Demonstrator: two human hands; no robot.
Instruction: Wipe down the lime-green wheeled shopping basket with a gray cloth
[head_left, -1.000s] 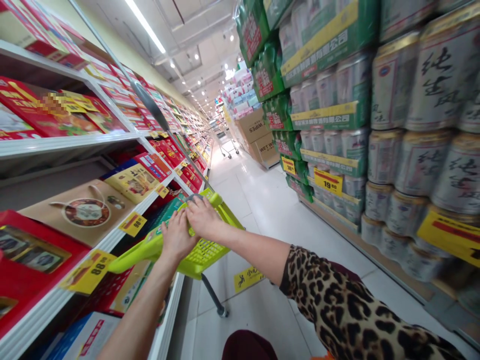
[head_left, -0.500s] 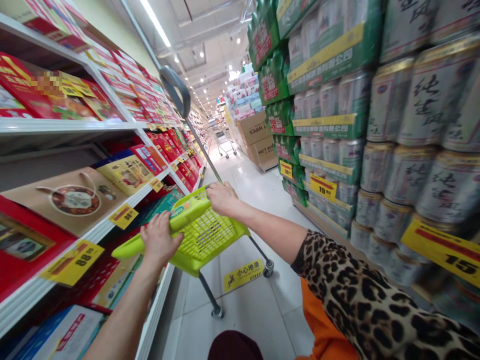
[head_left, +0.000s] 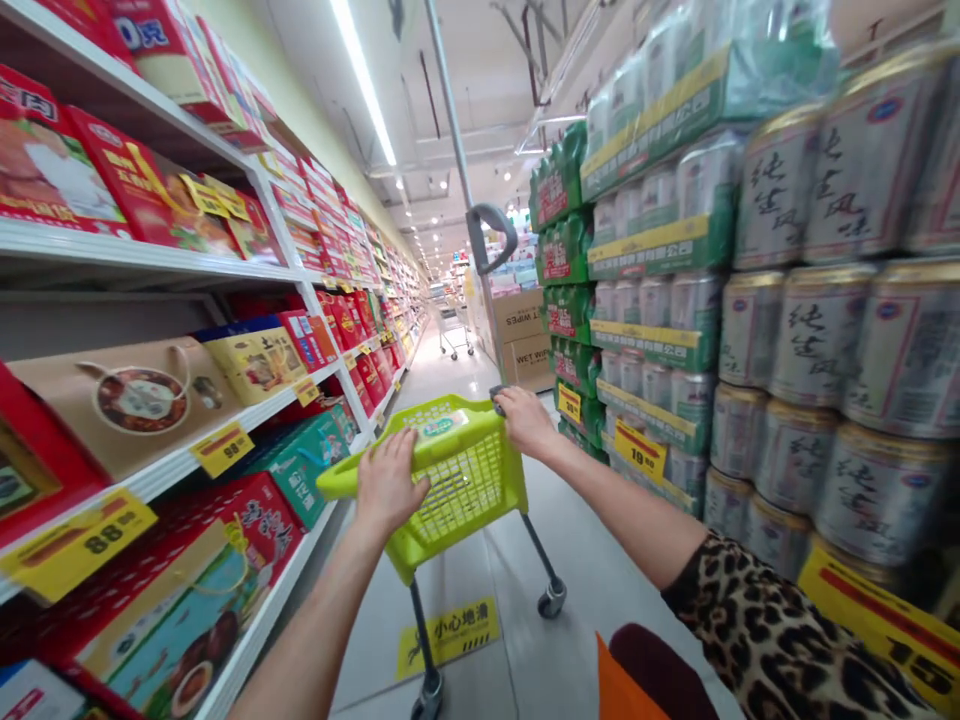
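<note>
A lime-green shopping cart (head_left: 457, 480) with a lattice basket stands ahead of me on dark legs with castors. My left hand (head_left: 390, 482) lies over the left part of its handle, fingers curled around it. At the handle's right end, my right hand (head_left: 525, 420) is closed, a dark piece showing by its fingers. From beside that hand a tall grey pole (head_left: 454, 130) rises, carrying a dark grey loop (head_left: 491, 238). Whether the pole is fixed to the cart is hidden.
Shelves (head_left: 247, 410) of boxed goods run along the left. On the right rise stacked beer cans (head_left: 817, 330) and wrapped packs (head_left: 652, 330). Farther on are brown cartons (head_left: 525, 340) and another cart (head_left: 454, 325). A yellow floor sign (head_left: 457, 635) lies under the cart.
The view has turned, so the cart, both hands and pole appear farther right, and the pole looks more upright. The floor sign is nearer. Both hands stay on the cart.
</note>
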